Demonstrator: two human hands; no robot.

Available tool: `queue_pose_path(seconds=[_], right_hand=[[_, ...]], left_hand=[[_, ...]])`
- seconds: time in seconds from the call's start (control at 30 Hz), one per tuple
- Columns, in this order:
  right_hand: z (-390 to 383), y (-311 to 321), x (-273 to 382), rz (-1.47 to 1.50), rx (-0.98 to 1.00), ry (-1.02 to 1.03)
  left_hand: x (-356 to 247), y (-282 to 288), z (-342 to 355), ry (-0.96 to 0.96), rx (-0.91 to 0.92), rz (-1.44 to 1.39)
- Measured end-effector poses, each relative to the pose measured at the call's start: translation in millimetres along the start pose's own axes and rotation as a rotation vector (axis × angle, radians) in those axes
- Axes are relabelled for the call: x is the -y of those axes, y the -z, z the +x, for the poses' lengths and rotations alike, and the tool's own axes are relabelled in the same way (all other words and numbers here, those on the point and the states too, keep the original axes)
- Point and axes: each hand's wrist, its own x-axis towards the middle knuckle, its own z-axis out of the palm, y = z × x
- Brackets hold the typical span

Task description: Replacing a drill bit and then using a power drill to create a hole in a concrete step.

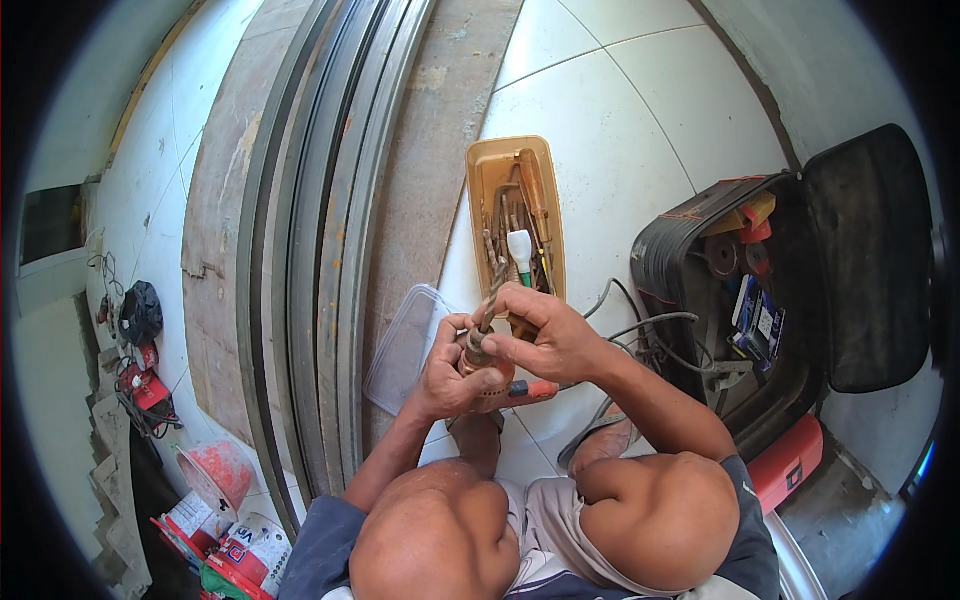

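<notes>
My left hand (450, 370) is wrapped round the chuck (475, 349) of an orange power drill (530, 390). A twisted drill bit (496, 295) stands up out of the chuck, and my right hand (540, 335) grips at the bit and chuck with thumb and fingers. Just past my hands, a tan plastic tub (509, 152) holds several bits, screwdrivers and a white-topped tool (519, 250). A clear lid (400, 340) lies on the floor left of my hands, partly hidden by them.
Long steel bars (330, 180) lie on boards (435, 100) to my left. An open black case (868, 260) with discs and packs is at my right, near grey cable (650, 320) and a red box (785, 460). Buckets (215, 470) and red tools (148, 395) sit at far left.
</notes>
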Motion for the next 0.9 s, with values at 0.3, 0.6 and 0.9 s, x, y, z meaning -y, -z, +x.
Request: queue_pose_path(seconds=[0.3,0.6,0.9], right_hand=[[-4,0,-11,-0.071,-0.090,-0.062],[0,4,-25,-0.184,-0.157,-0.020],[6,11,-20,0.042,-0.061,-0.079]], left_hand=[[0,4,16,0.049,-0.023,-0.027],[3,-4,32,0.091,-0.087,-0.135],[5,26,39,0.186,0.114,-0.092]])
